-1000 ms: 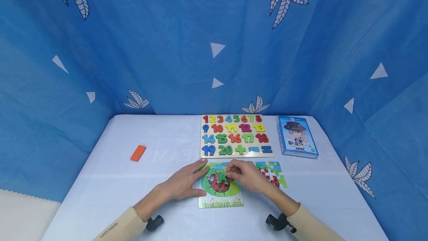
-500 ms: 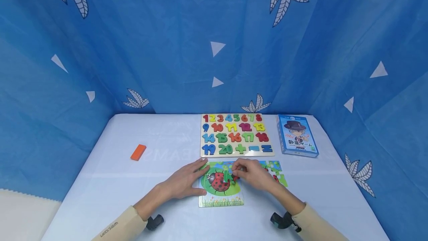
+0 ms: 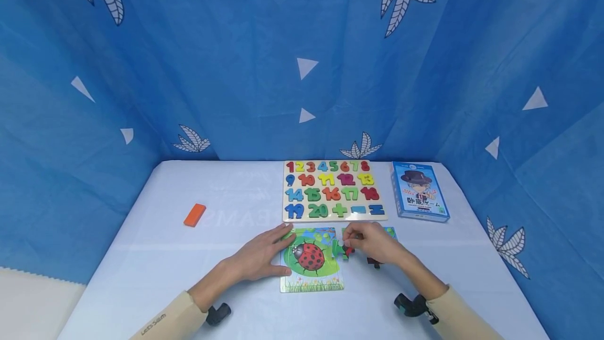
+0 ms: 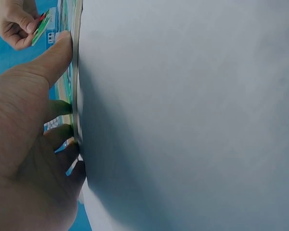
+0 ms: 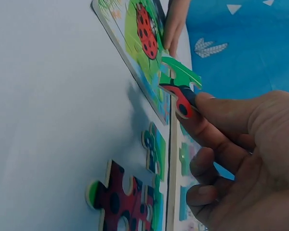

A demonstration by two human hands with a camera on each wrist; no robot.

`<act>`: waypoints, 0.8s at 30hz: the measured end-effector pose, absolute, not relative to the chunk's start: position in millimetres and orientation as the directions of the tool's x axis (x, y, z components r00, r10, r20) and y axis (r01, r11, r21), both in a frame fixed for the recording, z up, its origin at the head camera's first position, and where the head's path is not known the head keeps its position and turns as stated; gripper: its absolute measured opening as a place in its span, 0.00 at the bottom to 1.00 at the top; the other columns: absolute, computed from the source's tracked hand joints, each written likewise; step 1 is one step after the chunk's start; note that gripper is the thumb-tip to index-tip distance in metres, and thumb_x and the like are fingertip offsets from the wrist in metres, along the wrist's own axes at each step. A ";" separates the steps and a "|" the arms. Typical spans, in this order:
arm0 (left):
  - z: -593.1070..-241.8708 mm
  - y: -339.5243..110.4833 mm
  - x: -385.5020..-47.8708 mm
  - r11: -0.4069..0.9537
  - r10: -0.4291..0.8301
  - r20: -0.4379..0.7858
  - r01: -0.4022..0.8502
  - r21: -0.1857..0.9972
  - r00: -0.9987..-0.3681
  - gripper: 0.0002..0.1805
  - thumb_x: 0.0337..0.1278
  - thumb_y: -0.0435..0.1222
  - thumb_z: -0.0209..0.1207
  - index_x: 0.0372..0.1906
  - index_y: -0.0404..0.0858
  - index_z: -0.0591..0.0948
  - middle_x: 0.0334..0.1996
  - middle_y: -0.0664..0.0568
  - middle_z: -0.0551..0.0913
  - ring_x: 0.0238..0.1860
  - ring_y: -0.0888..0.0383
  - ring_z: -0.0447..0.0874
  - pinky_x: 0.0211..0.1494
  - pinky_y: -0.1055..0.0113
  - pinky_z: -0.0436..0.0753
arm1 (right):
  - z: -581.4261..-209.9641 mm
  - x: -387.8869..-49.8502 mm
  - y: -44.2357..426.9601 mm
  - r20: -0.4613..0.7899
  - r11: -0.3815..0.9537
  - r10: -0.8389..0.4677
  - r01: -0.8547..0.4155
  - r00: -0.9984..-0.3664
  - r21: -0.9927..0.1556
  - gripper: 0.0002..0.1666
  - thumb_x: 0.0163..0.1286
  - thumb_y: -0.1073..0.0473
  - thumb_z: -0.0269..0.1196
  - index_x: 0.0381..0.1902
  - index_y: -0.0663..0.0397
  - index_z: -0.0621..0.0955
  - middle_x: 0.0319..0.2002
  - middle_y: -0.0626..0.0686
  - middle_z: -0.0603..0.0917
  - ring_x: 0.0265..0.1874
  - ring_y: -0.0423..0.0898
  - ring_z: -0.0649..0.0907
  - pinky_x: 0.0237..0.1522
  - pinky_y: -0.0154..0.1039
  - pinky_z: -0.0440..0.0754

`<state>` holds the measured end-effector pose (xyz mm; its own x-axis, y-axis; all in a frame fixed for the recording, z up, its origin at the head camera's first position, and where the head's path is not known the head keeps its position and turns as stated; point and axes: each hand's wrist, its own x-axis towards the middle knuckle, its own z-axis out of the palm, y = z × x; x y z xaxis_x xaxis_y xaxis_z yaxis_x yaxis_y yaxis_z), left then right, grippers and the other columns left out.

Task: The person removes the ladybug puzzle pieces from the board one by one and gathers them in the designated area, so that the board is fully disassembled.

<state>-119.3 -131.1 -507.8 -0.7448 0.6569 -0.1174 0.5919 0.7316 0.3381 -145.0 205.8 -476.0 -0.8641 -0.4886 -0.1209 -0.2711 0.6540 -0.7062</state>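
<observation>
A square ladybug puzzle board (image 3: 313, 283) lies flat on the white table in the head view. My left hand (image 3: 258, 256) rests along its left edge, thumb and fingers spread. Just right of the board, my right hand (image 3: 375, 243) pinches a jigsaw piece (image 5: 183, 79) between thumb and fingertips. Green and red with black marks, this piece is held tilted above the table in the right wrist view. Beneath and beyond the right hand lie other ladybug jigsaw pieces (image 5: 116, 197), partly joined; the hand covers much of them in the head view.
Behind the ladybug board lies a wooden number board (image 3: 335, 191) with coloured numerals. A blue card-game box (image 3: 420, 191) lies at the back right. An orange block (image 3: 195, 215) sits on the left of the table (image 3: 236, 188). Blue curtains (image 3: 255, 67) enclose the back and sides.
My right hand has moved right with the jigsaw piece, from over the ladybug picture to beside the board. The whole printed ladybug now shows. My left hand has stayed in place.
</observation>
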 end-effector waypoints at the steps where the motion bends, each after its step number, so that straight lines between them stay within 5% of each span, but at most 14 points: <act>1: -507.9 -131.1 -119.3 0.732 0.657 -0.117 0.593 0.337 -0.745 0.49 0.59 0.66 0.58 0.78 0.43 0.63 0.81 0.48 0.52 0.81 0.49 0.47 0.78 0.52 0.60 | -475.4 -145.3 208.1 -0.129 0.657 -0.491 -0.269 -0.861 -0.704 0.02 0.70 0.56 0.67 0.36 0.46 0.84 0.30 0.40 0.83 0.31 0.41 0.80 0.35 0.34 0.79; 24: -509.4 -130.5 -118.2 0.732 0.656 -0.111 0.592 0.337 -0.747 0.49 0.59 0.66 0.58 0.78 0.43 0.63 0.81 0.48 0.52 0.81 0.49 0.47 0.78 0.51 0.60 | -485.2 -151.4 224.1 -0.209 0.727 -0.478 -0.250 -0.853 -0.640 0.06 0.68 0.65 0.66 0.33 0.47 0.86 0.27 0.41 0.82 0.27 0.42 0.80 0.31 0.35 0.78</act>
